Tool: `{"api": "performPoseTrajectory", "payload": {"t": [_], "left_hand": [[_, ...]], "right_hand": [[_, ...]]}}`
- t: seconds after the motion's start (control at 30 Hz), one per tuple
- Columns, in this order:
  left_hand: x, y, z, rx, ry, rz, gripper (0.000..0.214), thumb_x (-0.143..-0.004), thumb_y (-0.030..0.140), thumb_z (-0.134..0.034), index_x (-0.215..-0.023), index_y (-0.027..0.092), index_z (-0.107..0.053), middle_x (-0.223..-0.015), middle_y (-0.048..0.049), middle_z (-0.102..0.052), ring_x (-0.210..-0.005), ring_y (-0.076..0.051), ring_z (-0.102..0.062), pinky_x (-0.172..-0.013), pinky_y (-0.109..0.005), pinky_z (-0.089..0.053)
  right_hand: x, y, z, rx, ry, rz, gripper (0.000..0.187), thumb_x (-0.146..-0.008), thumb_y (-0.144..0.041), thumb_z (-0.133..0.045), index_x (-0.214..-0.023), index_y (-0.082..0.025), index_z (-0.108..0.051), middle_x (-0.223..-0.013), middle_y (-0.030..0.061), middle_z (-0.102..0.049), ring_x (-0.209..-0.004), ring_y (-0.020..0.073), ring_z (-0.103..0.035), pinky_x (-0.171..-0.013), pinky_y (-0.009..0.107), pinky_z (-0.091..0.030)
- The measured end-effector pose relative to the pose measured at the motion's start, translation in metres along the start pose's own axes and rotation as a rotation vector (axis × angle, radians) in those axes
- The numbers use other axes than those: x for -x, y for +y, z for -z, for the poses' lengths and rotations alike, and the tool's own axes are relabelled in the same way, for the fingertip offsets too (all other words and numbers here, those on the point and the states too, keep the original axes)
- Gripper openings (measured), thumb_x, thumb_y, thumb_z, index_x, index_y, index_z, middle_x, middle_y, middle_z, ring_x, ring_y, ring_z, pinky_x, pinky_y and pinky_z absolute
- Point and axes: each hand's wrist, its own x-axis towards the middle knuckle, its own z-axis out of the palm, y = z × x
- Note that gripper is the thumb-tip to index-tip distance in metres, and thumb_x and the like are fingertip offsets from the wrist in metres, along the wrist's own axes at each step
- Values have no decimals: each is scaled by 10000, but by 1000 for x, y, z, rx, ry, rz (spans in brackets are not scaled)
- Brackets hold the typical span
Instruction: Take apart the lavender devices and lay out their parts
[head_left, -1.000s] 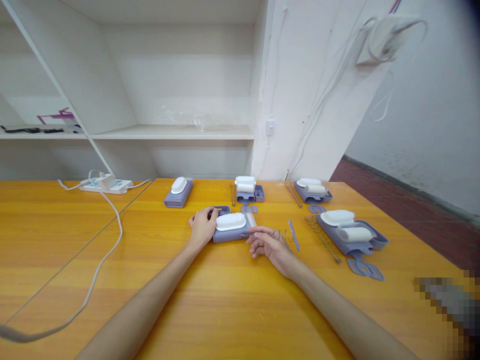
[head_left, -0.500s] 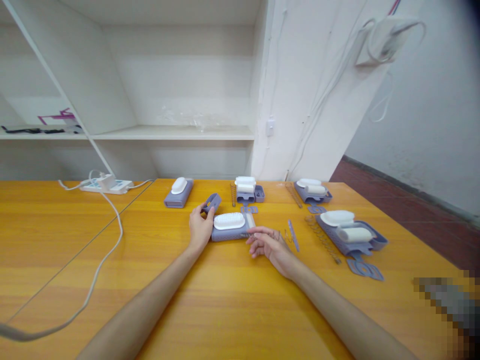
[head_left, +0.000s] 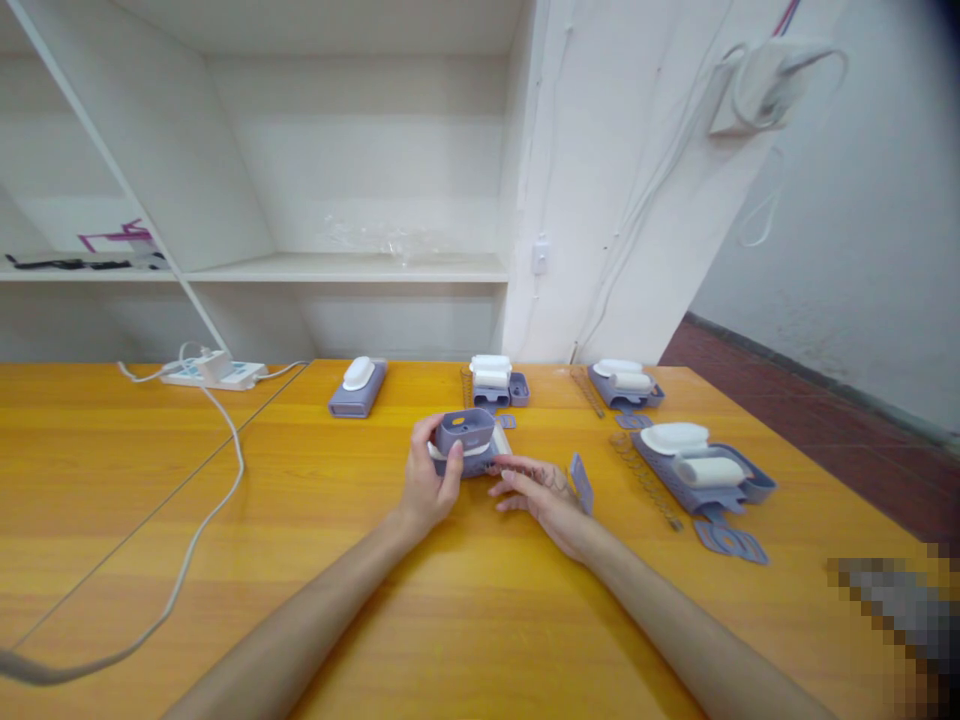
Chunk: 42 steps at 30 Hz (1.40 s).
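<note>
My left hand (head_left: 427, 475) is closed on a small purple oval tray (head_left: 465, 432) with a hole in its bottom. The tray covers most of a white brush; whether it touches the brush I cannot tell. Beneath it is a purple box (head_left: 476, 467), with a white roller (head_left: 501, 440) at its right. My right hand (head_left: 544, 495) lies beside the box's right end, fingers pinched round a thin coil spring (head_left: 553, 478), partly hidden by the hand. A flat purple plate (head_left: 581, 483) stands tilted at the spring's right end.
Similar purple boxes with white brushes stand at the back left (head_left: 358, 388), back middle (head_left: 491, 378), back right (head_left: 626, 383) and right (head_left: 675, 470). A loose spring (head_left: 652, 487) and purple cut-out plate (head_left: 731, 540) lie right. A power strip (head_left: 214, 372) trails a cable (head_left: 202, 530) across the table's left.
My left hand has brought the purple tray right, from beside the box to over the brush. The purple plate at the spring's end has turned to show its face. My right hand has barely moved.
</note>
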Motion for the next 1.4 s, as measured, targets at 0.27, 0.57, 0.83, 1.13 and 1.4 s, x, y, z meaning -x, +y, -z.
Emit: {"api": "performPoseTrajectory", "payload": {"t": [0.27,0.57,0.83,1.13,1.4], "left_hand": [[9,17,5,90,-344,-149,408,-869,214,-401,-1272,153,-373,-1121,-135,-523,-1043,-220,-519,-901,-387,-429],[7,17,2,73,-337,75,261,-888,234,-446,-1144,185,-473,-1051,-90,-586,-984,-189,-558,-864,-332,-443],[3,24,2,148,-456,10,233,-915,219,-382,-1079,189,-545,-980,-88,-596,-948,-190,-560,-845,-337,-447],[-1,24,-1,171,-458,99,243,-930,237,-371,-1077,189,-558,-1023,-83,-601,-986,-181,-550,-882,-332,-432],[-2,22,-4,245,-398,237,245,-856,312,-542,-1071,196,-565,-1068,-81,-613,-1009,-204,-569,-895,-347,-437]], "right_hand": [[-2,-1,7,-214,42,90,124,-723,-206,-644,-836,-175,-685,-813,52,-680,-684,148,-609,-674,316,-496],[-6,-3,13,-305,135,63,77,-640,-190,-725,-715,-180,-711,-733,9,-658,-653,99,-546,-631,229,-432],[-6,-1,10,-159,170,83,174,-623,-250,-790,-768,-191,-714,-705,5,-646,-567,91,-497,-539,230,-373],[-4,2,3,-2,154,145,183,-674,-318,-764,-731,-169,-675,-614,-14,-605,-501,87,-509,-486,224,-366],[-1,-1,3,-80,80,61,225,-632,-256,-797,-817,-170,-700,-770,38,-688,-702,152,-625,-725,322,-500]]}}
